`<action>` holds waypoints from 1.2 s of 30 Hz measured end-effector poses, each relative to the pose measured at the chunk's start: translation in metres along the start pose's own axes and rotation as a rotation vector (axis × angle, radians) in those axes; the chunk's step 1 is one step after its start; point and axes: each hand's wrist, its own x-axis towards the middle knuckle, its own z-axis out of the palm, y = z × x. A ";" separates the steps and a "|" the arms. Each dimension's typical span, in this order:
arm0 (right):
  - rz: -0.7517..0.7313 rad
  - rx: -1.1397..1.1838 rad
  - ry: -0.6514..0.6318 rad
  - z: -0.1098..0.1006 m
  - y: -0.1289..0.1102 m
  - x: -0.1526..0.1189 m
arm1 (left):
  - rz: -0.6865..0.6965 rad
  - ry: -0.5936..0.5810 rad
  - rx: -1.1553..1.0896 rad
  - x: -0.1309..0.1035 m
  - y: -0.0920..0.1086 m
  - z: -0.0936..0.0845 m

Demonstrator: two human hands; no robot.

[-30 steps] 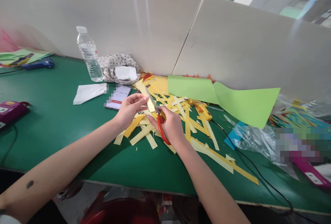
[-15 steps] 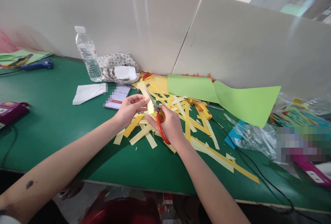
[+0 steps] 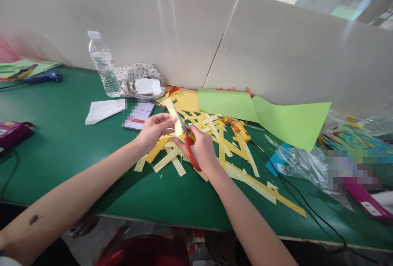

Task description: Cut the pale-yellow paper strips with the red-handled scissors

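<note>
Between the thumb and fingers of my left hand point(image 3: 157, 129) is a pale yellow paper strip point(image 3: 178, 128), held upright at a tilt. My right hand point(image 3: 201, 147) is closed round the red handles of a pair of scissors point(image 3: 189, 151). The scissor blades point up and away, lying along the right side of the strip. Whether the blades are parted is hard to see. Beneath both hands a loose heap of yellow paper strips point(image 3: 221, 145) covers part of the green table.
A phone point(image 3: 138, 116), a white tissue point(image 3: 102, 111), a water bottle point(image 3: 104, 67) and a patterned cloth bag point(image 3: 132, 73) stand left of the heap. Green paper sheets point(image 3: 229, 103) lie behind it. A yellow glue gun point(image 3: 242, 131) trails a black cord rightward, beside a clear plastic bag point(image 3: 302, 165).
Almost nothing differs. Both hands keep the strip and the scissors in nearly the same place; the whole view has shifted very slightly.
</note>
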 end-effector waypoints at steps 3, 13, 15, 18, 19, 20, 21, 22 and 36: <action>0.002 -0.011 -0.014 0.000 -0.001 0.000 | -0.005 -0.005 -0.003 0.000 -0.001 -0.001; 0.049 0.019 -0.043 -0.006 -0.007 0.001 | -0.016 -0.052 0.060 -0.003 -0.006 0.001; 0.044 0.026 -0.043 -0.005 -0.006 0.001 | -0.017 -0.057 0.057 -0.004 -0.006 0.002; 0.039 0.033 -0.033 -0.003 -0.003 0.000 | -0.015 -0.063 0.048 -0.005 -0.005 0.004; 0.038 0.036 -0.029 -0.003 -0.002 0.000 | -0.015 -0.065 0.045 -0.005 -0.005 0.004; 0.035 0.037 -0.025 -0.002 -0.002 0.000 | -0.016 -0.065 0.044 -0.005 -0.004 0.004; 0.032 0.038 -0.019 -0.002 -0.001 0.000 | -0.018 -0.062 0.043 -0.005 -0.004 0.004; 0.028 0.038 -0.014 -0.001 -0.001 0.000 | -0.019 -0.060 0.043 -0.005 -0.004 0.005; 0.021 -0.063 0.015 -0.004 0.000 0.000 | -0.029 -0.106 0.100 -0.007 -0.012 0.006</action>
